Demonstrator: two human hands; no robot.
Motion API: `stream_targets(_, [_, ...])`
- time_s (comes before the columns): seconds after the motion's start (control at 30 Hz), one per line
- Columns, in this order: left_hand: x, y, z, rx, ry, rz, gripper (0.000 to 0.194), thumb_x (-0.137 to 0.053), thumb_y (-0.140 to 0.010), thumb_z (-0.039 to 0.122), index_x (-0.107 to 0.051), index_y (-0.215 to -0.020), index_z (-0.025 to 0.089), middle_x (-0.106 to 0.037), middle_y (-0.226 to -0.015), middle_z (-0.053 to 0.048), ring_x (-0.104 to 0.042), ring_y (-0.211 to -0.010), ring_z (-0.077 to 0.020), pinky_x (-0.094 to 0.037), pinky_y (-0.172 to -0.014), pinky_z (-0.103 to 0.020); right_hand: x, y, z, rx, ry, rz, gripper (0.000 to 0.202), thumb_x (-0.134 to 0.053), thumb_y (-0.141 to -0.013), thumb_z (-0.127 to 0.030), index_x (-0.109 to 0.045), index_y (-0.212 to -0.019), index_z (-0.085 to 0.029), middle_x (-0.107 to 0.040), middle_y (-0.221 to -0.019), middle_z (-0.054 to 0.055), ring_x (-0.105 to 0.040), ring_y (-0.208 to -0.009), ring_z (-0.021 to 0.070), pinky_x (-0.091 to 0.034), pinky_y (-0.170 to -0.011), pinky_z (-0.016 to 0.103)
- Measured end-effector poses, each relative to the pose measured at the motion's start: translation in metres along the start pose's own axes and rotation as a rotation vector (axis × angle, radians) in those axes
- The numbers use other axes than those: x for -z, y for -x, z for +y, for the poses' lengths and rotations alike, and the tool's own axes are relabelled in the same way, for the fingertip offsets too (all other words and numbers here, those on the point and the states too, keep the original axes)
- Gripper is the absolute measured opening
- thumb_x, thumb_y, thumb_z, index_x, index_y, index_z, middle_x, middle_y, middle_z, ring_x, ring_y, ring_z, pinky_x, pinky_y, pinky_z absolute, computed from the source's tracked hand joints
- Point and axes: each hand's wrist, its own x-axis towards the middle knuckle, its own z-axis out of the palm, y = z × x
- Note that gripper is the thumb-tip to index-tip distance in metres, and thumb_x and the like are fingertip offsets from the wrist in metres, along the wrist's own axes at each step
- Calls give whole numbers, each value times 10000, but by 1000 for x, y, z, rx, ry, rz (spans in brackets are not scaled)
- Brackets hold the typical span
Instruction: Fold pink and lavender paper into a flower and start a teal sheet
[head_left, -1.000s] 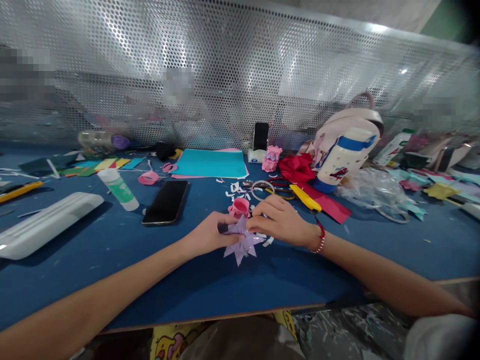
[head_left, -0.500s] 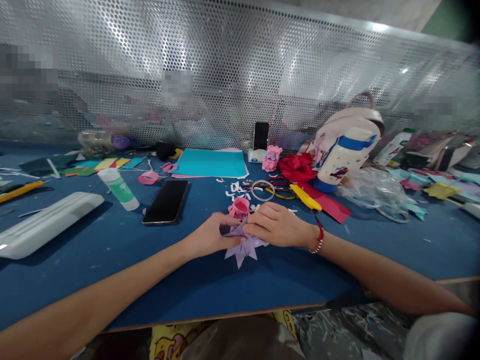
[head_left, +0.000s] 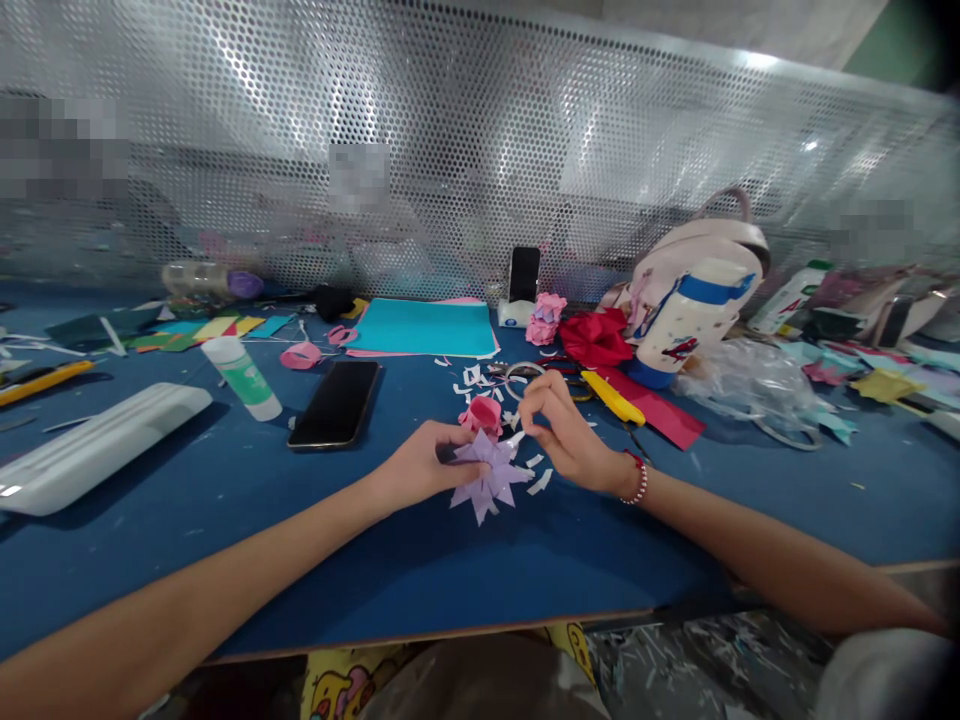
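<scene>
A lilac folded-paper star flower (head_left: pixel 487 488) with many points is held just above the blue tabletop. My left hand (head_left: pixel 424 465) pinches it from the left, thumb across its front and fingers behind. My right hand (head_left: pixel 570 440) is closed in a pinch at the star's upper right, gripping a thin white strip (head_left: pixel 516 439) that reaches to the star's edge. Right behind the star stands a pink paper roll (head_left: pixel 481 414). Small white paper scraps (head_left: pixel 540 482) lie between the star and my right hand.
Near my hands are a black phone (head_left: pixel 335 404), a glue stick (head_left: pixel 241 377), a yellow cutter (head_left: pixel 613 396) and scissors (head_left: pixel 574 388). Blue paper sheets (head_left: pixel 424 327) lie behind. A bottle (head_left: pixel 686 325) and backpack (head_left: pixel 705 240) stand right, before a perforated metal panel (head_left: pixel 450 130).
My right hand has lifted off the star's face and moved up and right, now pinching a white strip. The star shows more fully. My left hand keeps its hold.
</scene>
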Motion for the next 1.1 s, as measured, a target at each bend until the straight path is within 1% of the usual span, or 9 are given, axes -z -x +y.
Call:
stream_targets(0.1, [1, 0, 1, 64, 34, 55, 251, -730, -766, 372, -725, -789, 122, -624, -694, -6, -549, -663, -155, -409, -605, -250, -1, 0, 8, -164, -156, 119, 190, -355, -1048, -332, -435, -917, -220, -434, -935, 40, -454, -893, 191, -435, -821, 358])
stream_targets(0.2, [1, 0, 5, 100, 82, 123, 288, -741, -761, 390, -750, -885, 130, -724, -823, -45, -632, -742, -195, -477, -649, -271, -4, -1, 16, -258, -256, 199, 159, -375, -1043, -317, -428, -926, -221, -468, -926, 31, -478, -844, 166, -450, -788, 330])
stream_targets(0.33, [2, 2, 8, 160, 212, 202, 328, -792, -726, 407, -762, -913, 138, -764, -865, -59, -677, -769, -215, -520, -684, -291, -9, 1, 20, -322, -388, 154, 120, -442, -1023, -281, -438, -922, -218, -521, -897, 12, -527, -774, 126, -483, -733, 285])
stream_targets(0.43, [2, 2, 9, 169, 262, 205, 333, -811, -721, 397, -769, -927, 139, -771, -882, -64, -681, -767, -206, -516, -693, -285, -11, 3, 17, -373, -463, 114, 115, -562, -977, -269, -466, -943, -216, -545, -862, -9, -582, -746, 111, -505, -714, 265])
stream_targets(0.57, [2, 2, 9, 130, 268, 145, 279, -802, -744, 364, -770, -907, 140, -760, -866, -53, -660, -754, -184, -495, -670, -263, -8, 4, 12, -316, -361, 46, 84, -624, -952, -267, -576, -987, -207, -600, -847, -13, -591, -720, 110, -498, -705, 265])
stream_targets(0.67, [1, 2, 9, 132, 269, 74, 265, -795, -747, 345, -764, -902, 134, -739, -810, -38, -636, -708, -166, -467, -635, -249, -4, 1, 9, -223, -291, 44, 110, -653, -942, -284, -657, -1033, -223, -660, -952, 18, -595, -864, 145, -497, -786, 298])
stream_targets(0.83, [2, 3, 8, 107, 179, -4, 271, -780, -742, 352, -749, -839, 101, -686, -731, -28, -588, -675, -154, -435, -617, -246, 0, -4, 8, -124, -375, -48, 135, -596, -978, -300, -689, -1050, -233, -691, -1002, 32, -585, -972, 163, -484, -898, 350])
stream_targets(0.97, [2, 2, 6, 66, 199, -53, 247, -771, -748, 339, -743, -833, 109, -693, -779, -33, -602, -745, -166, -460, -665, -249, 0, -3, 7, -121, -422, -96, 147, -584, -983, -308, -688, -1042, -221, -647, -1018, 42, -582, -988, 162, -486, -914, 365])
stream_targets(1.1, [2, 1, 4, 60, 212, -67, 223, -775, -750, 328, -740, -827, 121, -691, -775, -23, -596, -721, -152, -456, -644, -232, 0, -3, 5, -132, -477, -107, 137, -599, -973, -318, -701, -1004, -231, -633, -1008, 39, -587, -996, 170, -470, -932, 369])
